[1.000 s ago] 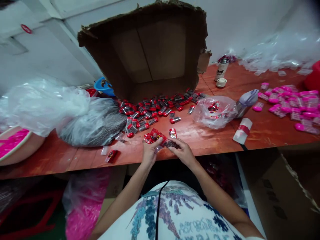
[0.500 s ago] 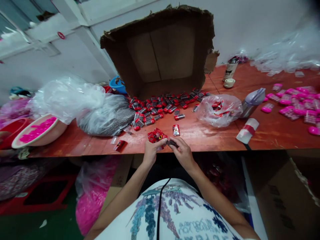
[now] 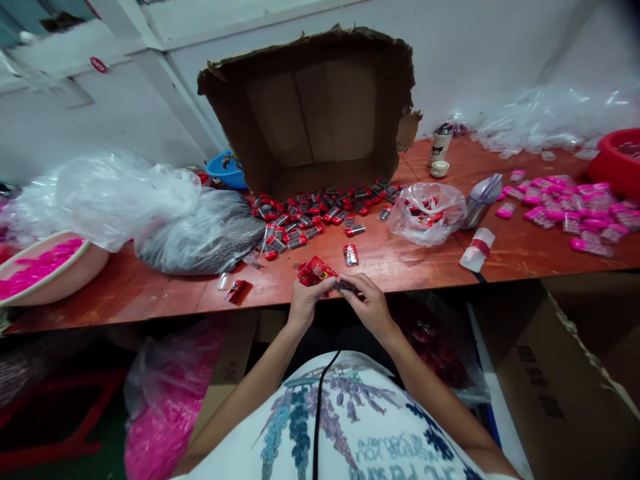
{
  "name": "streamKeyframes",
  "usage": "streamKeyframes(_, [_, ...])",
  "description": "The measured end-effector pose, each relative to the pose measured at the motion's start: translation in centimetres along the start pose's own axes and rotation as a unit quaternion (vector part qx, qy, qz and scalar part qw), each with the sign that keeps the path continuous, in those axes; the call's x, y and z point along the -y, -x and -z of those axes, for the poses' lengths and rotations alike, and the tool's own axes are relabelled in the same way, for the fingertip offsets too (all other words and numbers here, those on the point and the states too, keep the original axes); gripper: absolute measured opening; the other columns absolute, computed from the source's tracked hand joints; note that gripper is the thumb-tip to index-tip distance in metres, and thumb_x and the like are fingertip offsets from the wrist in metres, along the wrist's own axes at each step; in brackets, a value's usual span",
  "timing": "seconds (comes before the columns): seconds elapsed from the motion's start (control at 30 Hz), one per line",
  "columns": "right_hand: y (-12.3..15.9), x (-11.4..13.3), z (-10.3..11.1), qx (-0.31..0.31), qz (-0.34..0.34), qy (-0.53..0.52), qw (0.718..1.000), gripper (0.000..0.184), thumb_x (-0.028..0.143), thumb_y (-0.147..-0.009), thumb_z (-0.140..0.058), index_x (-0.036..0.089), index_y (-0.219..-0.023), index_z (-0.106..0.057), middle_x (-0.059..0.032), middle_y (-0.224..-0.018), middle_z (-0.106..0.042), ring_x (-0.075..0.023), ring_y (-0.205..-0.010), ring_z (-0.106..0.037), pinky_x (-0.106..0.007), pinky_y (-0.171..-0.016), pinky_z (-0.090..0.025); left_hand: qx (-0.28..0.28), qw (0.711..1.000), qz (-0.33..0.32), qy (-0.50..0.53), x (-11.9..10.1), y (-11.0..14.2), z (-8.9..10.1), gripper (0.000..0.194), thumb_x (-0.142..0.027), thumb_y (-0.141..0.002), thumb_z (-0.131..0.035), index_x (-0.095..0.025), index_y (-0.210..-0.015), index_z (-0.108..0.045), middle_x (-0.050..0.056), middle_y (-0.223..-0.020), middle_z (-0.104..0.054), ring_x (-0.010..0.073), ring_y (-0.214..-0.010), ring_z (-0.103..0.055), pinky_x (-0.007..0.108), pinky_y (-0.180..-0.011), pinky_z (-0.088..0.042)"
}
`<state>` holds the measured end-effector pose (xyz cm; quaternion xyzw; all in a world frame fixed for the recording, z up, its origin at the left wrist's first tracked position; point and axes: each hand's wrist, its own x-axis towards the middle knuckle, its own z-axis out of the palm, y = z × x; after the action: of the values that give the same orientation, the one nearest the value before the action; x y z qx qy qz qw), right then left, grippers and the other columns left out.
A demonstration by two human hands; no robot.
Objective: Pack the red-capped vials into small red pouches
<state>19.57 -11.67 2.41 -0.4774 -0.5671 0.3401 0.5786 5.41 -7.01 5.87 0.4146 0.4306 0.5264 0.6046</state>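
left hand [image 3: 303, 305] holds red wrappers [image 3: 315, 270], thumb on top. right hand [image 3: 371, 305] pinches a dark piece [image 3: 346, 285], fingers narrow around it. the piece sits between both hands, right by the left thumb; we can't tell if it's partly in a wrapper or just against one. both hands are at the front edge of the desk [image 3: 170, 290].

just beyond them we see one red pack [image 3: 351, 255] lying alone. a red box [image 3: 237, 292] is left of the hands, near the edge. further back, a heap of red-capped cases [image 3: 310, 217] spreads from the mouth of a torn carton [image 3: 310, 113].

left of the heap we have a gray-filled bag [image 3: 200, 233]; right of it, a clear bag [image 3: 427, 230] with red bits inside, next to a steel cup [image 3: 474, 212]. pink cases [image 3: 575, 207] are piled at far right.
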Motion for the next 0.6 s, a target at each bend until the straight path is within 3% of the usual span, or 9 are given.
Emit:
streamKeyframes(0.2, [0.1,-1.2,-3.4,-0.019,-0.053,-0.075,0.996,0.041,0.026,-0.084,-0.059,0.026,-0.125,-0.055,-0.0035,-0.1,-0.06,-0.0155,-0.085,-0.06,-0.029,-0.078,-0.053,0.035,0.998,0.057,0.007,-0.4,0.6,1.9,0.031,-0.02,-0.051,-0.084,-0.013,-0.077,-0.069,0.005,-0.073,-0.07,0.0179,-0.064,-0.065,0.03,-0.065,-0.054])
streamKeyframes(0.37, [-0.6,-1.2,-4.4,0.014,-0.034,-0.076,0.996,0.048,0.026,-0.081,-0.063,0.029,-0.129,-0.053,-0.0043,-0.112,-0.053,-0.0127,-0.084,-0.059,-0.028,-0.078,-0.052,0.007,0.999,0.037,0.032,-1.3,0.1,3.7,0.031,-0.02,-0.053,-0.084,-0.013,-0.079,-0.069,0.004,-0.075,-0.07,0.0165,-0.066,-0.065,0.028,-0.065,-0.054])
streamKeyframes(0.43, [-0.9,-1.0,-4.9,0.03,-0.033,-0.079,0.996,0.044,0.026,-0.082,-0.062,0.028,-0.125,-0.057,-0.0037,-0.11,-0.055,-0.0135,-0.087,-0.059,-0.028,-0.079,-0.052,0.012,0.999,0.042,0.032,-1.4,-0.2,4.1,0.029,-0.02,-0.053,-0.084,-0.013,-0.076,-0.069,0.003,-0.071,-0.069,0.0148,-0.062,-0.063,0.026,-0.061,-0.053])
streamKeyframes(0.6, [-1.8,-1.8,-6.0,-0.002,-0.069,-0.08,0.994,0.029,0.028,-0.078,-0.065,0.023,-0.107,-0.067,-0.0023,-0.095,-0.06,-0.0158,-0.086,-0.06,-0.028,-0.077,-0.052,0.015,0.994,0.103,0.029,-0.6,-1.1,4.8,0.03,-0.021,-0.053,-0.084,-0.012,-0.077,-0.069,0.003,-0.07,-0.069,0.0148,-0.059,-0.064,0.024,-0.055,-0.052])
